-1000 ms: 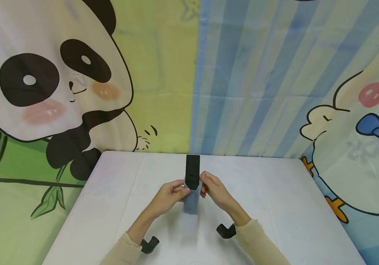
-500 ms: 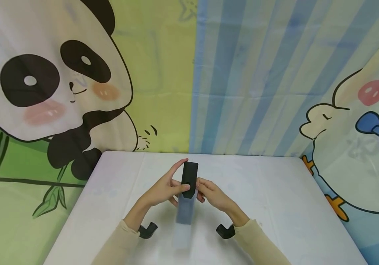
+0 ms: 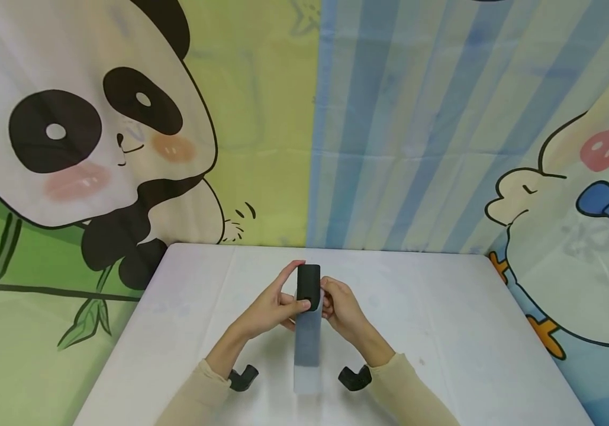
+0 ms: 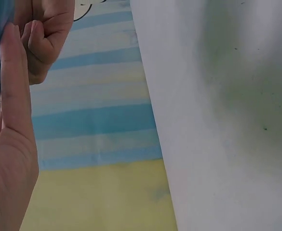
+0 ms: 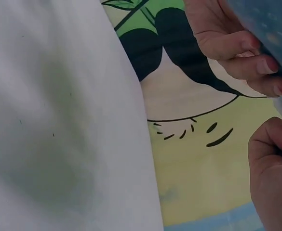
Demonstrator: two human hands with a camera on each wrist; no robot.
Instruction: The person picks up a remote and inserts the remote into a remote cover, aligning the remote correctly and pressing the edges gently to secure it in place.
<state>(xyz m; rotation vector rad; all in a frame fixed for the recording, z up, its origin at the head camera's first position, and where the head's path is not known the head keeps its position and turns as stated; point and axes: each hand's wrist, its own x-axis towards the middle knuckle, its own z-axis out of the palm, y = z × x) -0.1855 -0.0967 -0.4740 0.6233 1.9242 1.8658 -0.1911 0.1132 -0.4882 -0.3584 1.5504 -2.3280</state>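
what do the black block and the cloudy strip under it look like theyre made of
Black rectangular block with rounded corners: probably plastic with a matte finish, as its evenly dark face shows little shine.
Translucent blue-grey strip: perhaps plastic, with a frosted finish, judging by its cloudy look and paler lower end; I can't tell whether it's soft or rigid.

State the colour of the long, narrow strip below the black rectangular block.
The strip is blue-grey, paler toward its lower end; best in head view.
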